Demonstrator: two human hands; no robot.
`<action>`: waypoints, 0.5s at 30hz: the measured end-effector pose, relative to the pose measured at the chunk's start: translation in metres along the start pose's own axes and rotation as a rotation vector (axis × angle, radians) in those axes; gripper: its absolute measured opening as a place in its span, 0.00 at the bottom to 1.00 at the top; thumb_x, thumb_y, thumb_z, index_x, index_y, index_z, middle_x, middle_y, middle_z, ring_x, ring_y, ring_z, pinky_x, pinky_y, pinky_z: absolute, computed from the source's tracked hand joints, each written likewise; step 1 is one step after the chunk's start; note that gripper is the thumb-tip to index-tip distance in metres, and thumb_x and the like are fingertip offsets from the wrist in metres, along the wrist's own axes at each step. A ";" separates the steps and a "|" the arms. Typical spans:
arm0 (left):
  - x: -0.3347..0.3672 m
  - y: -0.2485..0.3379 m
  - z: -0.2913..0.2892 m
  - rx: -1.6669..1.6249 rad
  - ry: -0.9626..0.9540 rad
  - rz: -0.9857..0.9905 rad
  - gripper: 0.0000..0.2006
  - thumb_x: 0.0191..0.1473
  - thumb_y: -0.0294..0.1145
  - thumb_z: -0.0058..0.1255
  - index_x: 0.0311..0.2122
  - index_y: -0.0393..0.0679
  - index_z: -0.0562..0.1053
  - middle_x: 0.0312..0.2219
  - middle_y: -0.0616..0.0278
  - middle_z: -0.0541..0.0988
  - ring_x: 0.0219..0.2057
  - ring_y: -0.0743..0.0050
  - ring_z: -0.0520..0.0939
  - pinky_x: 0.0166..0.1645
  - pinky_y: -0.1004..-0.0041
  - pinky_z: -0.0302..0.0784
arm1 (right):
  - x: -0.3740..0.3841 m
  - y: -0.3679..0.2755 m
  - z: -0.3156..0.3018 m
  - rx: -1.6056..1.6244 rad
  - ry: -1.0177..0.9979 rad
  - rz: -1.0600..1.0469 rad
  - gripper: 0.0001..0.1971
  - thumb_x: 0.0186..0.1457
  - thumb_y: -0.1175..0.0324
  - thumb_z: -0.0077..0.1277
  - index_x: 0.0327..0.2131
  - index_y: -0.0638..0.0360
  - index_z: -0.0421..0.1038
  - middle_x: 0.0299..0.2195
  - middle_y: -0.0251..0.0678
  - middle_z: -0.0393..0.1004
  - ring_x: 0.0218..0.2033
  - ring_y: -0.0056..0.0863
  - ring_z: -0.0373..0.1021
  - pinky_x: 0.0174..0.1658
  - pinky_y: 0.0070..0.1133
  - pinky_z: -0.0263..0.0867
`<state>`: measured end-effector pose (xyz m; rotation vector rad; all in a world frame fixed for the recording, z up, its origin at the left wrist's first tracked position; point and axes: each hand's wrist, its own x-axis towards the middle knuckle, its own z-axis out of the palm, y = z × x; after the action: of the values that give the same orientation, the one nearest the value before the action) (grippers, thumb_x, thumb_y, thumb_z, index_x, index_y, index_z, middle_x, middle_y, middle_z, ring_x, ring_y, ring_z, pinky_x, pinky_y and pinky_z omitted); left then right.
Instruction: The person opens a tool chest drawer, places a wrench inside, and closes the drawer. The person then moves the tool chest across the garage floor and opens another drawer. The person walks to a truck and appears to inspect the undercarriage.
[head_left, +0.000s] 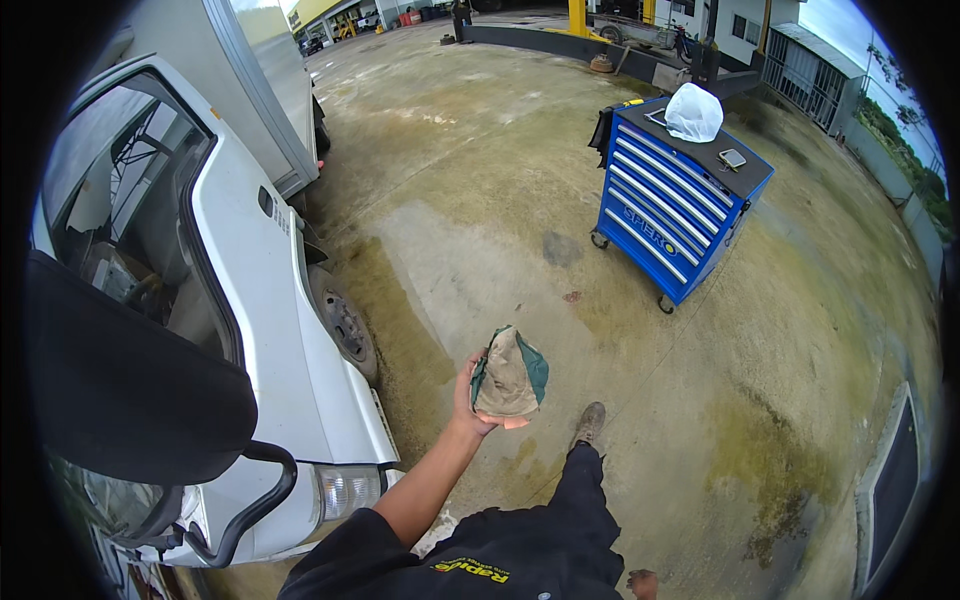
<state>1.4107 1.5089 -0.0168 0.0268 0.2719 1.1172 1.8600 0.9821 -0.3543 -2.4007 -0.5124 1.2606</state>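
Observation:
My left hand (470, 405) reaches out ahead of me, its fingers curled round a folded rag (506, 378). The rag is a dirty beige in the middle with dark green cloth at both sides, and a bit of orange shows at its lower edge. Most of the fingers are hidden behind it. My right hand (642, 583) hangs low beside my leg at the bottom edge of the head view. Only a small part of it shows, and its fingers cannot be made out.
A white truck (262, 330) stands close on my left, its black mirror (140, 370) and bent mirror arm jutting out. Ahead to the right is a blue wheeled tool cabinet (655, 205) with a white plastic bag (693, 113) on top. Stained concrete floor (470, 240) lies between them.

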 end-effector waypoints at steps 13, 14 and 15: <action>0.220 0.037 0.029 0.020 0.047 0.316 0.31 0.68 0.49 0.37 0.70 0.44 0.65 0.67 0.50 0.69 0.68 0.46 0.68 0.74 0.48 0.57 | 0.344 -0.747 -0.127 -0.318 0.289 -0.754 0.12 0.62 0.66 0.54 0.44 0.60 0.82 0.36 0.52 0.82 0.39 0.50 0.80 0.44 0.38 0.74; 0.231 0.036 0.026 0.001 -0.022 0.328 0.31 0.68 0.50 0.37 0.71 0.44 0.64 0.68 0.50 0.68 0.69 0.47 0.67 0.75 0.48 0.55 | 0.352 -0.811 -0.125 -0.289 0.297 -0.887 0.12 0.63 0.65 0.54 0.43 0.60 0.82 0.38 0.51 0.82 0.41 0.49 0.80 0.46 0.37 0.73; 0.239 0.036 0.022 -0.035 -0.040 0.346 0.32 0.68 0.50 0.37 0.71 0.44 0.63 0.69 0.51 0.67 0.70 0.47 0.65 0.75 0.47 0.53 | 0.355 -0.869 -0.119 -0.283 0.262 -0.927 0.12 0.62 0.64 0.54 0.43 0.58 0.81 0.39 0.50 0.82 0.43 0.50 0.78 0.47 0.40 0.72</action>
<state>1.4823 1.7401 -0.0380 0.0666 0.2167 1.4631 2.0252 1.8824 -0.1156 -2.0176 -1.5511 0.4762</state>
